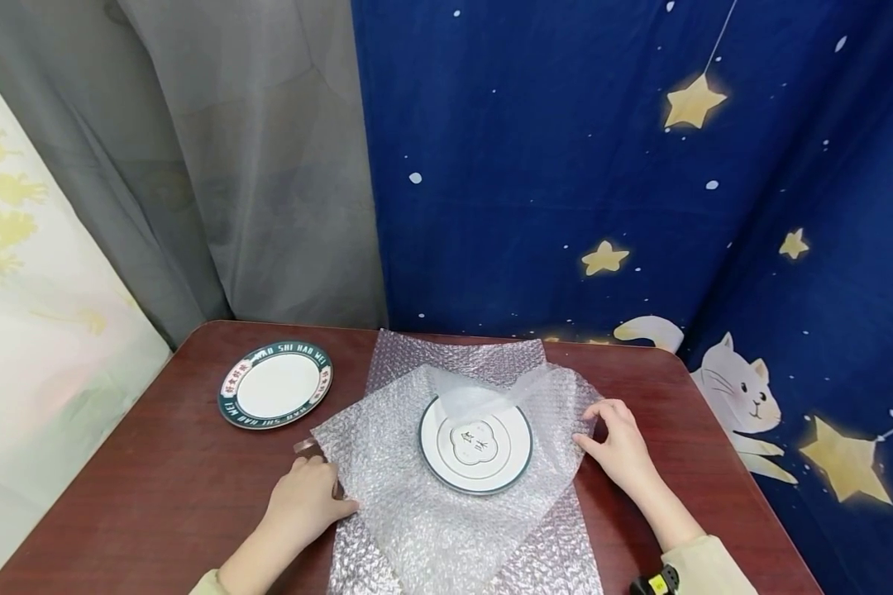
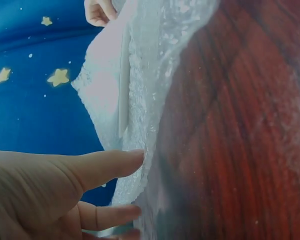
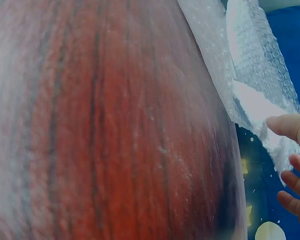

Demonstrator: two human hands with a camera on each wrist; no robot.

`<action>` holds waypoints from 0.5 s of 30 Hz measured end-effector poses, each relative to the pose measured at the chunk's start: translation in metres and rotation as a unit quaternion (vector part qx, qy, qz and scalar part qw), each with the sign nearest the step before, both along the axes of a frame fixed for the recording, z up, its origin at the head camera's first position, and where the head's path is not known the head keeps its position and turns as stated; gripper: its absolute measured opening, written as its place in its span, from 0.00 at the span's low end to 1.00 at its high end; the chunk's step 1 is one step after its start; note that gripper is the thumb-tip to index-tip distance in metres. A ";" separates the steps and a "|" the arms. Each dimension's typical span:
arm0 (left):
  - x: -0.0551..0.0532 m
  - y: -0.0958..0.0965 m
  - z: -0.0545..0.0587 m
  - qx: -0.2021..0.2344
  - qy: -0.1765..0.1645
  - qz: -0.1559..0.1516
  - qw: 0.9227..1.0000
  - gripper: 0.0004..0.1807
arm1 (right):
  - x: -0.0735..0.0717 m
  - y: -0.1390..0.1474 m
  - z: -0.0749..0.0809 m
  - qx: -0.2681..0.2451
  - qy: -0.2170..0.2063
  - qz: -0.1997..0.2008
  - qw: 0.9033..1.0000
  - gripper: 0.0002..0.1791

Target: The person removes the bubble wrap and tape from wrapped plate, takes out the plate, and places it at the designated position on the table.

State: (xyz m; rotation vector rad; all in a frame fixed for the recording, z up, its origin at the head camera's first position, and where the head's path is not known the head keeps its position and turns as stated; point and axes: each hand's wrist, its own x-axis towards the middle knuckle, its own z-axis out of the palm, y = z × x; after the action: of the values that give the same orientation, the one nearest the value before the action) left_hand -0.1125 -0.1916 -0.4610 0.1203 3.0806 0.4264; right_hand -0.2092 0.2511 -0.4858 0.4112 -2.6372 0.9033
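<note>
A white plate (image 1: 476, 450) with a thin dark rim and a flower-shaped mark holding characters lies on a sheet of bubble wrap (image 1: 387, 471). A flap of the wrap (image 1: 472, 401) covers the plate's far edge. My left hand (image 1: 305, 496) is at the wrap's left edge, its thumb tip touching the edge in the left wrist view; a small translucent strip (image 1: 307, 445) shows by its fingers. At the right edge, my right hand (image 1: 621, 446) has thumb and forefinger apart, their tips at the raised wrap (image 3: 257, 65).
Another bubble wrap sheet (image 1: 457, 349) lies beneath, at a different angle. A second plate (image 1: 277, 386) with a dark green lettered rim sits at the back left of the brown wooden table (image 1: 156, 496). Grey (image 1: 268, 165) and blue star-patterned (image 1: 528, 165) curtains hang behind.
</note>
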 end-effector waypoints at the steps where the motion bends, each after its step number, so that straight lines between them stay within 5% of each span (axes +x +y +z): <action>1: 0.000 0.000 0.001 0.005 -0.002 0.001 1.000 0.21 | -0.001 0.000 0.000 0.003 0.006 -0.001 1.000 0.18; 6: -0.002 0.002 0.002 0.041 0.021 -0.018 0.999 0.19 | -0.003 -0.002 0.000 0.023 0.034 0.013 0.999 0.19; 11: -0.007 0.001 -0.002 0.039 0.106 -0.081 0.990 0.18 | -0.008 -0.004 0.001 0.043 0.046 0.035 0.997 0.21; 15: -0.009 0.000 -0.005 0.029 0.152 -0.098 0.983 0.17 | -0.011 -0.007 0.003 0.056 0.044 0.055 0.996 0.22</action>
State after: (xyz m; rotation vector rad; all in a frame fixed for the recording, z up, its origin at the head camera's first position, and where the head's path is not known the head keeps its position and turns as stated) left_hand -0.1213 -0.1917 -0.4660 0.5338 3.3036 0.5345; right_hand -0.2197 0.2446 -0.4826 0.6141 -2.6138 0.7521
